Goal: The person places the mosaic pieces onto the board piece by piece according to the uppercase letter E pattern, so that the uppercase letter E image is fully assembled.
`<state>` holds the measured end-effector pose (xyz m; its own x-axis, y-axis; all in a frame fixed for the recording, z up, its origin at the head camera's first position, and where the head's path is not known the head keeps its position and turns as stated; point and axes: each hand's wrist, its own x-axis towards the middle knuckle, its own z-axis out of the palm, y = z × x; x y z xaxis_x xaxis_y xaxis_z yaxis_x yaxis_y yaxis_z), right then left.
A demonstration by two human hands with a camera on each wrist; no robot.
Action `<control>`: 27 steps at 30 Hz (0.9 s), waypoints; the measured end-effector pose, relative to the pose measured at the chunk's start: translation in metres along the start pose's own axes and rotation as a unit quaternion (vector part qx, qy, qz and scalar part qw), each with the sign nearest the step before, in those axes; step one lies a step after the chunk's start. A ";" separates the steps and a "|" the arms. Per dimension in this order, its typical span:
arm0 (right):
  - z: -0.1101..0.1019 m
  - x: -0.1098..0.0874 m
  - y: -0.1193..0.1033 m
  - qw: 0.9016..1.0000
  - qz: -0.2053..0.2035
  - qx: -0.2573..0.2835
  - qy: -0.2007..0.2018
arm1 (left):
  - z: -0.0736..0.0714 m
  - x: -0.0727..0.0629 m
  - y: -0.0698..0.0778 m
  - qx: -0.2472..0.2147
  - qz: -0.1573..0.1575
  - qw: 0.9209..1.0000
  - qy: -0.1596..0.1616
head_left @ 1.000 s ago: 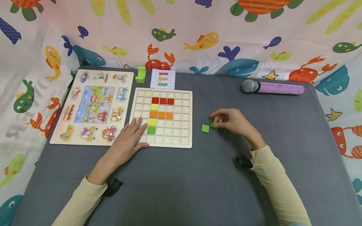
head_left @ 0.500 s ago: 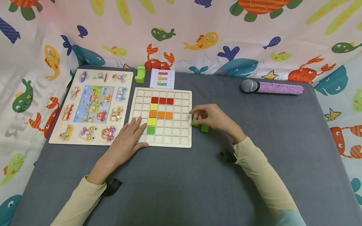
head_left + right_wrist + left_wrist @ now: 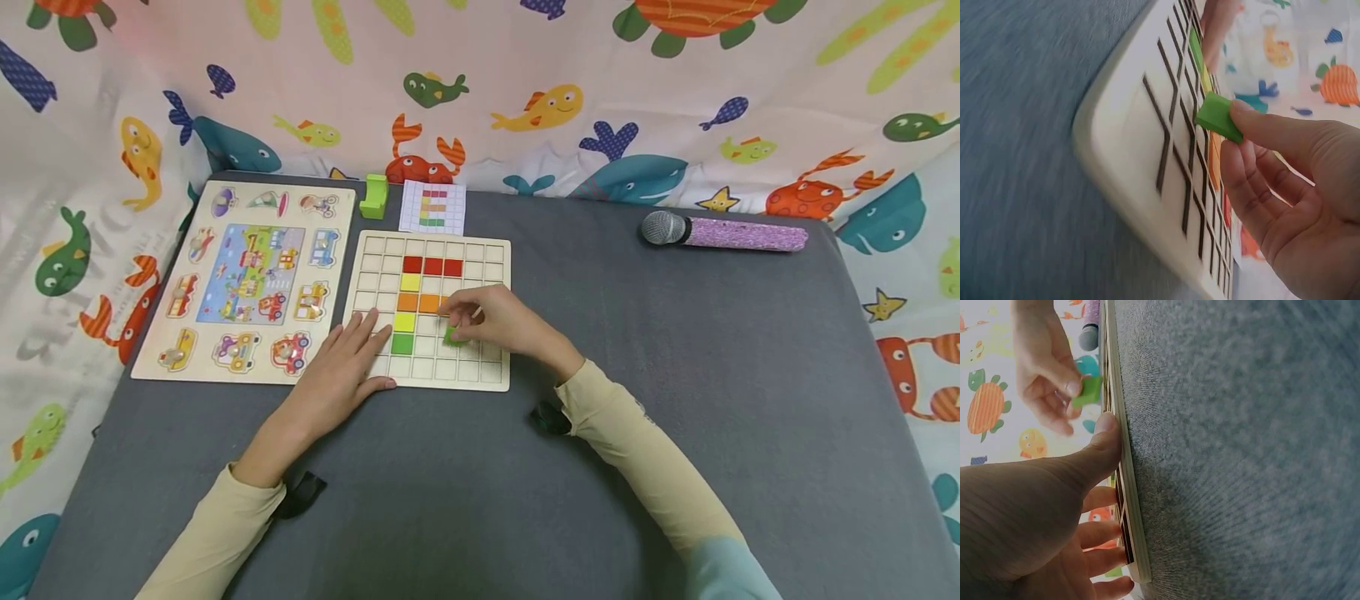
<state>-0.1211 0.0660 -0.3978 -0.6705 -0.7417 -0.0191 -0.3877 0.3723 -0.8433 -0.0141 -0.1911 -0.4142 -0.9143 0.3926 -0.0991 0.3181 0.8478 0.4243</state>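
My right hand (image 3: 498, 321) is over the right half of a wooden grid board (image 3: 487, 375), pinching a green square block (image 3: 1219, 117) between thumb and fingers. In the right wrist view the block is tilted, close above the grid. My left hand (image 3: 337, 362) rests on the board's left side with fingers spread, its thumb (image 3: 1107, 425) at the near edge. Seated in the grid are a row of red blocks (image 3: 432, 266), an orange row (image 3: 429, 303) partly behind my right fingers, two yellow blocks (image 3: 405, 322) and one green block (image 3: 402, 343).
Left of the grid lies a wooden vehicle puzzle (image 3: 172, 333). Behind the grid are a printed pattern card (image 3: 432, 207) and a bright green block piece (image 3: 373, 197). A pink glittery microphone (image 3: 742, 234) lies at the back right. A fish-print curtain (image 3: 525, 50) borders the table.
My right hand has moved left from the table to over the board, carrying the green block. A second green block on the table is now out of sight behind my right arm. My left hand stays put.
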 end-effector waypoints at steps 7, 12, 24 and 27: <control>0.018 0.020 -0.008 1.000 0.009 0.016 -0.025 | 0.001 0.000 -0.001 0.000 0.001 1.000 0.003; 0.026 0.026 -0.011 0.999 0.022 0.002 -0.033 | 0.001 0.001 0.000 0.000 0.002 1.000 0.004; 0.032 0.029 -0.016 0.997 0.012 -0.056 -0.046 | 0.001 0.000 -0.001 0.001 0.001 1.000 0.006; 0.032 0.030 -0.015 0.997 0.016 -0.068 -0.045 | 0.001 0.000 -0.001 0.001 0.003 1.000 0.008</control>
<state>-0.1150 0.0200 -0.4028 -0.6278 -0.7722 -0.0982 -0.4525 0.4646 -0.7612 -0.0142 -0.1915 -0.4159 -0.9160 0.3927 -0.0819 0.3246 0.8455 0.4239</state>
